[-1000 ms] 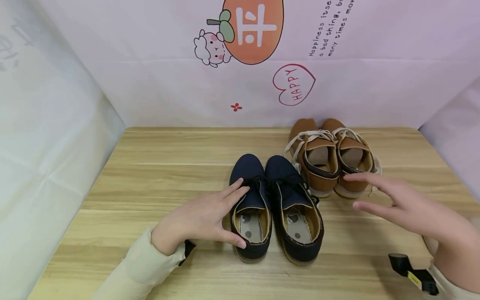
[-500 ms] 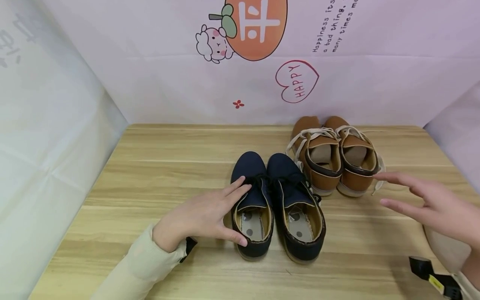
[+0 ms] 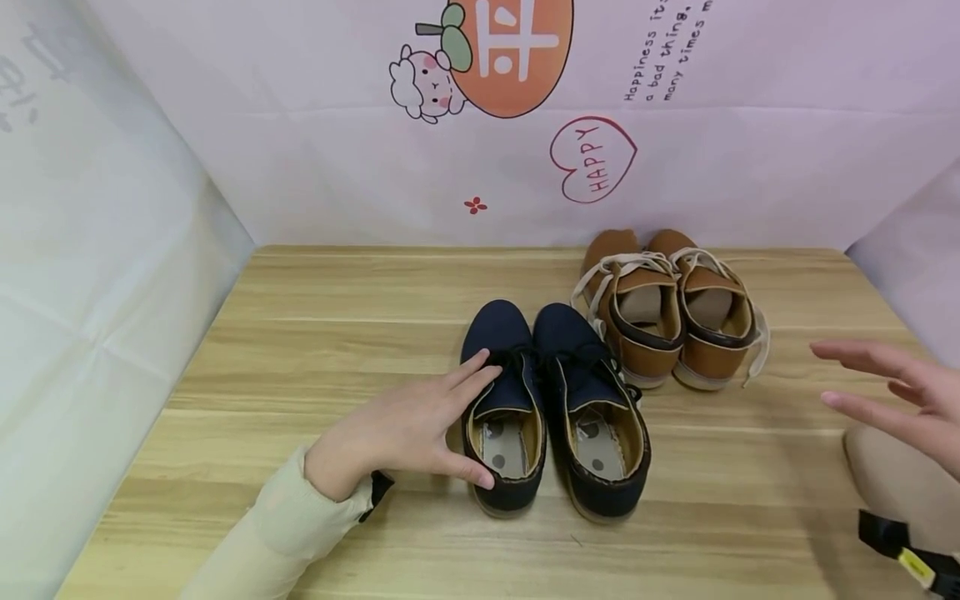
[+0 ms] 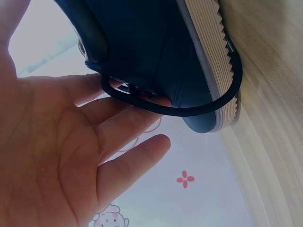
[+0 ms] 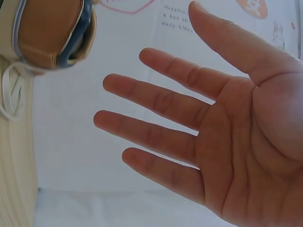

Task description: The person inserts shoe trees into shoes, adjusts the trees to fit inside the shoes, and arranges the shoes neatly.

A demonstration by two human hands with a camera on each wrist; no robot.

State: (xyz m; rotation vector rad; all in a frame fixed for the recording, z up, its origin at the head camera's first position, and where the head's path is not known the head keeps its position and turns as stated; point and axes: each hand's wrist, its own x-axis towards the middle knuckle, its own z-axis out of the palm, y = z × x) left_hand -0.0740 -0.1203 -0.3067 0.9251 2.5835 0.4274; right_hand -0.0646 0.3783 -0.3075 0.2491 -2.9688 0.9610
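Shoes (image 3: 501,400), 2 navy ones, sit side by side on the bench (image 3: 315,333), toes pointing to the back. I see the left hand (image 3: 401,425) closer, just left of them, fingers spread, touching the nearer 1. The right hand (image 3: 930,408) is farther off, holding nothing.

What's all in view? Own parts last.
Navy shoes: 2, navy, black laces, centre
Brown shoes: 2, brown, cream laces, back right
Table: 1, light wood, under shoes
Sheeting: count unclear, white, back and sides
Fruit print: 1, orange, back sheet, top
Cartoon animal: 1, white, left of fruit print
HAPPY heart: 1, red, below fruit print
Flower print: 1, red, left of HAPPY heart
Text block: 1, black, right of fruit print
Rounded item: 1, beige, right edge, unidentified
Wrist devices: 2, black, at wrists
Sleeve: 1, cream, left arm
Left hand: 1, at left navy shoe
Right hand: 1, right edge, empty
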